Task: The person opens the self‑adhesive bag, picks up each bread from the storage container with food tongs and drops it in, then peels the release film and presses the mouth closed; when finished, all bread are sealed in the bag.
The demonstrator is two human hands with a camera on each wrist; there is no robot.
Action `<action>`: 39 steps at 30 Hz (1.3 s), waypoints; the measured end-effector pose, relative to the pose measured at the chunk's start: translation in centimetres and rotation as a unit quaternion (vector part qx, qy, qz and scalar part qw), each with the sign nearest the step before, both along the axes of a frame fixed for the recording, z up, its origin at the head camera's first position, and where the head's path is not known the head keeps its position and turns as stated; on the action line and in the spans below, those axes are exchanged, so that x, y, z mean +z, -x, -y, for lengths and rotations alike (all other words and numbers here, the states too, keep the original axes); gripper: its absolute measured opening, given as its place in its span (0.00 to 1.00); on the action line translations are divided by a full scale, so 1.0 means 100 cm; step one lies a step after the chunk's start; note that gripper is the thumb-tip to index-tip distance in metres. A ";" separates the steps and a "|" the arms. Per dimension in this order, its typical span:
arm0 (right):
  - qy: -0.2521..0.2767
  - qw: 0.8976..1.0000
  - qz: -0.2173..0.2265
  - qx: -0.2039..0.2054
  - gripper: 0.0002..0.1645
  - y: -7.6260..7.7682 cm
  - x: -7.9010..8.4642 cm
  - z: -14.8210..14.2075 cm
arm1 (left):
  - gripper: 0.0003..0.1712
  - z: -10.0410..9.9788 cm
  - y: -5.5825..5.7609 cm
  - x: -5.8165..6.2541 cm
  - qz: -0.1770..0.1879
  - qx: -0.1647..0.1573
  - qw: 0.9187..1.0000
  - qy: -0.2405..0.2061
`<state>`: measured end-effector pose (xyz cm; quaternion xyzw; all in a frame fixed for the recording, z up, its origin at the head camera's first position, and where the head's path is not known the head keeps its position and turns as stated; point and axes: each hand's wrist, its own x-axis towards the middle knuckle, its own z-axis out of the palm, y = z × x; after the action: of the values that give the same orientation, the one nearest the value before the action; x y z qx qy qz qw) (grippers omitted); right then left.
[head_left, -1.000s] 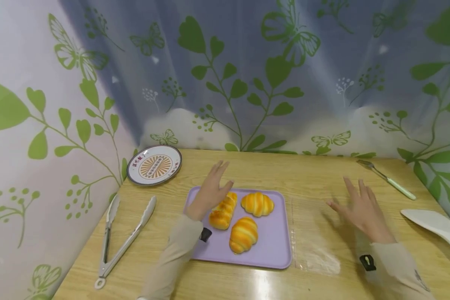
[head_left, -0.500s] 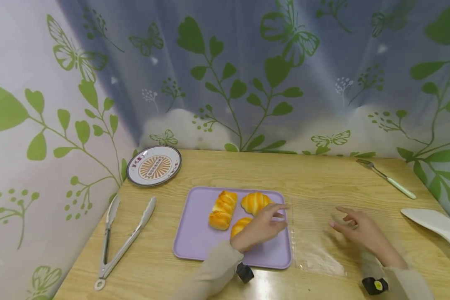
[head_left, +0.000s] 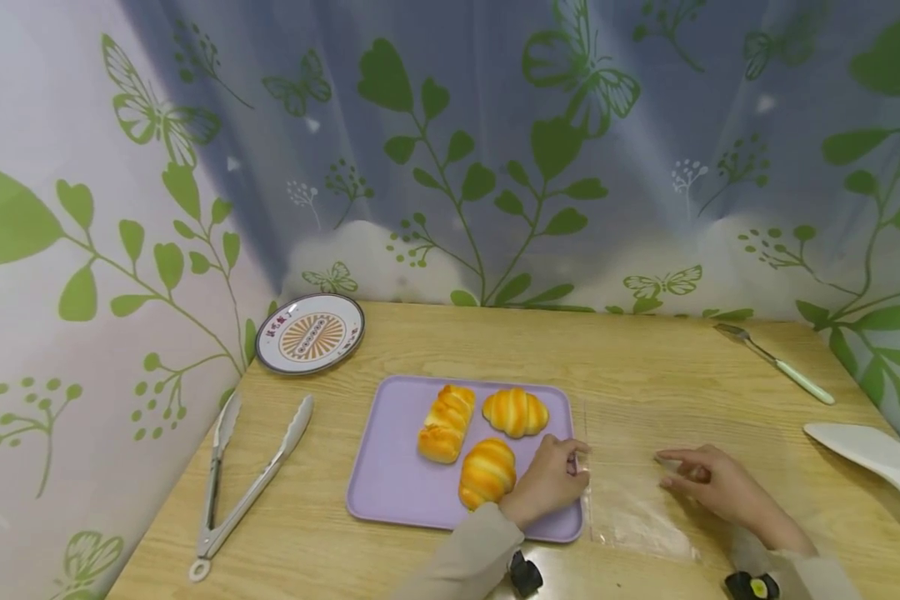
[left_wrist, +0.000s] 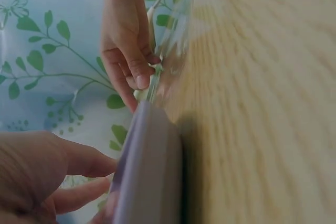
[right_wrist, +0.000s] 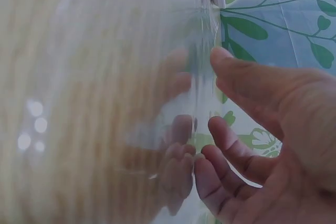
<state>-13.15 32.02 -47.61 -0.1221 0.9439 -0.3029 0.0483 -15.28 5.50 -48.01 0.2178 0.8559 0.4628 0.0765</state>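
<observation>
A purple tray (head_left: 390, 492) holds a braided bread loaf (head_left: 446, 423) and two croissants, one croissant (head_left: 516, 412) behind the other croissant (head_left: 487, 471). Over the tray's right rim hovers my left hand (head_left: 543, 483), fingers loosely bent and nothing visible between them. Right beside the tray lies a clear plastic bag (head_left: 622, 492), flat on the table. My right hand (head_left: 723, 487) is low over the bag's right part. In the right wrist view, this hand's fingertips (right_wrist: 223, 56) are right at the shiny film, thumb and fingers apart.
Steel tongs (head_left: 210, 533) lie spread at left, with a patterned plate (head_left: 311, 333) behind them. At right are a green-handled fork (head_left: 783, 367) and a white spatula (head_left: 866, 446). A printed curtain (head_left: 450, 250) bounds the table's back.
My left hand has swept right from above the bread loaf to the tray's right rim. My right hand has come lower and nearer, its fingers more bent. The tray and breads stay put.
</observation>
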 end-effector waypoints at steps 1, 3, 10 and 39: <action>0.003 1.000 0.004 0.001 0.24 0.000 0.000 -0.001 | 0.20 -0.001 0.001 -0.002 -0.005 0.003 1.000 0.006; 0.011 1.000 0.001 0.005 0.23 0.000 -0.001 -0.002 | 0.21 -0.003 0.001 -0.005 -0.021 0.010 1.000 0.019; 0.033 0.993 -0.107 0.034 0.17 0.002 -0.007 -0.011 | 0.21 -0.013 0.000 -0.009 -0.047 0.049 0.996 0.058; 0.041 0.997 -0.069 0.015 0.13 0.008 -0.023 -0.033 | 0.23 -0.017 -0.001 -0.007 -0.039 0.037 0.991 0.125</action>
<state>-13.94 35.34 -49.88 -0.1586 0.9297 -0.3318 -0.0170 -15.23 7.19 -48.68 0.1933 0.9167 0.3459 0.0524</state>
